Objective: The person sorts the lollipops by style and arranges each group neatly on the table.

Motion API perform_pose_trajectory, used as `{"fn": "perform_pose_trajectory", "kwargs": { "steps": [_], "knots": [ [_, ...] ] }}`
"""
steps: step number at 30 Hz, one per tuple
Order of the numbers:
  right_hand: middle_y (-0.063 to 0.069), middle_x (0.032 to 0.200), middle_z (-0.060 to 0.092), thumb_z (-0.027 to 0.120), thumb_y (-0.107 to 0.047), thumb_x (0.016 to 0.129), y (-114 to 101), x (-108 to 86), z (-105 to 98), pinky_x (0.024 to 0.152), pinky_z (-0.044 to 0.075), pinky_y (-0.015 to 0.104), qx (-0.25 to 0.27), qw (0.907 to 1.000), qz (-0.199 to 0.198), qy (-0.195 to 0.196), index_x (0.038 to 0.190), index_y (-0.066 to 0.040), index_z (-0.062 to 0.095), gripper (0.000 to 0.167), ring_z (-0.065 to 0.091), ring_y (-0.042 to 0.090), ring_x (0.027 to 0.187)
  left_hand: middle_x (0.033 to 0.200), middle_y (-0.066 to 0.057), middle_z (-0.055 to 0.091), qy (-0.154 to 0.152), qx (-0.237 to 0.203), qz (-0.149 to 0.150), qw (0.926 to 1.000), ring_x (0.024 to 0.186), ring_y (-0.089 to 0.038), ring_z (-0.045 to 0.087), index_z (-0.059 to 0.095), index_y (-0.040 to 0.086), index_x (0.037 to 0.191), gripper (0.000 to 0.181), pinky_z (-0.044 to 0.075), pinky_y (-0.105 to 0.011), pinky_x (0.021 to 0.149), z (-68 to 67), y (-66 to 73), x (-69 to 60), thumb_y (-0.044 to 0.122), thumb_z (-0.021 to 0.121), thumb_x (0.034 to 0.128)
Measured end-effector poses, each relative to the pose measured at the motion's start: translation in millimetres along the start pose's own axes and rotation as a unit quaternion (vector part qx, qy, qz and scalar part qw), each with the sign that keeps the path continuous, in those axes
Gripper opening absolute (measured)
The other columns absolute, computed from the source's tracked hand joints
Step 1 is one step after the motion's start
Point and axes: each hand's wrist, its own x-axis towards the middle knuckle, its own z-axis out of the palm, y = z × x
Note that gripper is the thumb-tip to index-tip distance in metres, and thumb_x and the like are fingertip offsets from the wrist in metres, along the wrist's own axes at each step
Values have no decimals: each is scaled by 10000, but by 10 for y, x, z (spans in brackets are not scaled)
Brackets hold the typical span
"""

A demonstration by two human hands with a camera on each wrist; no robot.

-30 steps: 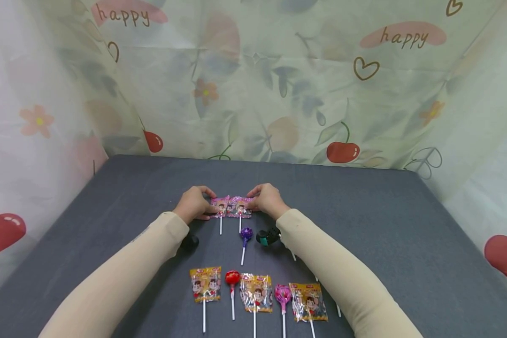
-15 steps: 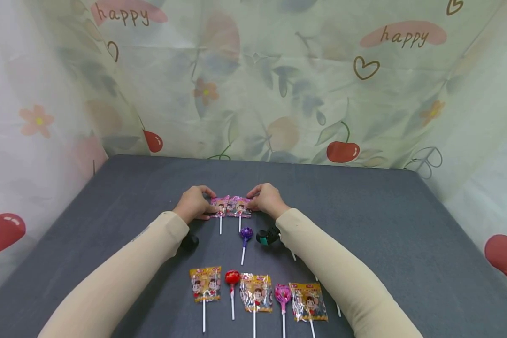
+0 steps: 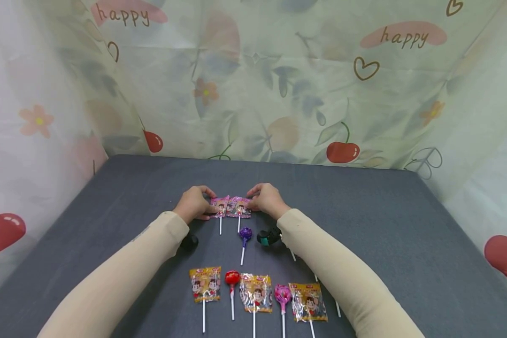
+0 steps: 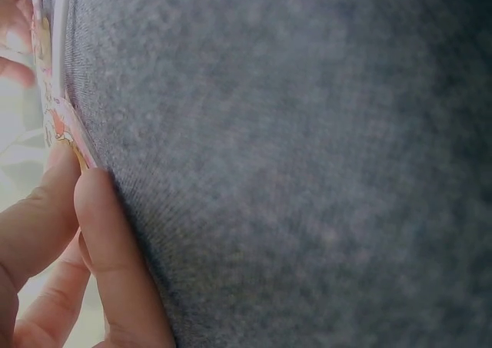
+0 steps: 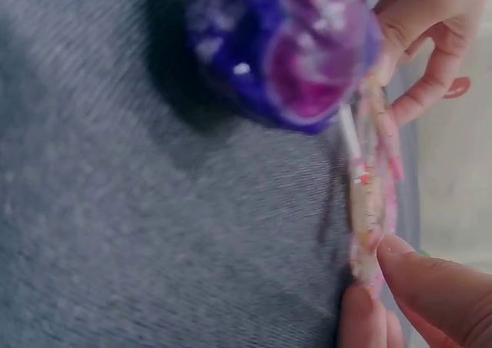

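Observation:
Two pink-wrapped lollipops lie side by side on the dark grey table, their wrappers meeting and their white sticks toward me. My left hand (image 3: 193,203) pinches the outer edge of the left pink lollipop (image 3: 221,205); the left wrist view shows thumb and finger (image 4: 115,248) on the wrapper's edge. At the other side, my right hand (image 3: 268,201) pinches the right edge of the right pink lollipop (image 3: 238,207) between thumb and fingertip (image 5: 396,252). A purple lollipop (image 3: 245,233) lies just nearer me, close below the right one's stick.
Nearer me lies a row: a yellow-wrapped lollipop (image 3: 205,284), a red lollipop (image 3: 232,277), another yellow-wrapped lollipop (image 3: 256,292), a pink ball lollipop (image 3: 283,294) and a third yellow-wrapped one (image 3: 309,301). White stick ends (image 3: 338,309) poke out from under the right sleeve (image 3: 342,272).
The right pink lollipop has shifted very slightly left under my right hand. My left hand stays where it was.

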Motion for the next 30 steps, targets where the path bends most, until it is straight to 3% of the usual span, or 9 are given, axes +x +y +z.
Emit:
{"fn": "perform_pose_trajectory", "kwargs": {
  "steps": [4, 11, 17, 22, 27, 30],
  "knots": [
    [69, 850, 582, 750, 10, 812, -43, -46, -80, 746, 584, 315, 353, 9991, -135, -169, 1143, 21, 634, 351, 645, 167, 724, 1226, -214, 486, -11, -10, -11, 10000, 574, -128, 533, 590, 94, 1209, 422, 543, -225, 525, 13, -2, 6, 99, 768, 826],
    [196, 1163, 579, 650, -67, 922, -214, -239, -406, 964, 509, 435, 1065, 9886, -844, -655, 1260, 14, 559, 359, 612, 360, 1110, 1181, -216, 493, -37, -60, -13, 10000, 588, -139, 532, 588, 92, 1221, 425, 546, -234, 534, -5, 3, -4, 92, 760, 832],
    [176, 1256, 506, 619, -122, 953, -257, -458, -775, 940, 528, 336, 1372, 9768, -1473, -730, 1292, -42, 534, 359, 577, 308, 1166, 1247, -234, 481, -14, -66, 84, 9999, 554, -122, 531, 594, 87, 1215, 433, 537, -226, 515, -2, -4, -9, 94, 773, 821],
    [158, 1337, 483, 620, -181, 958, -144, -604, -1020, 935, 529, 312, 1366, 9713, -1789, -764, 1342, -75, 498, 416, 537, 307, 1220, 1214, -244, 502, 36, -101, 219, 9997, 523, -103, 525, 605, 75, 1205, 441, 530, -218, 494, 5, -28, -9, 65, 785, 803],
    [134, 1337, 495, 642, -238, 946, 86, -700, -1194, 970, 508, 343, 1325, 9694, -1949, -685, 1359, -88, 479, 469, 516, 301, 1252, 1175, -219, 505, 76, -43, 143, 9999, 537, -106, 522, 606, 86, 1198, 430, 531, -215, 499, 18, -28, 12, 77, 784, 807],
    [150, 1327, 506, 647, -242, 942, 239, -727, -1255, 968, 509, 335, 1273, 9700, -1991, -569, 1358, -90, 482, 473, 570, 208, 1193, 1171, -212, 508, 84, 0, 90, 9999, 546, -109, 520, 604, 93, 1203, 427, 531, -214, 503, 19, -22, 16, 88, 779, 813]
  ]
}}
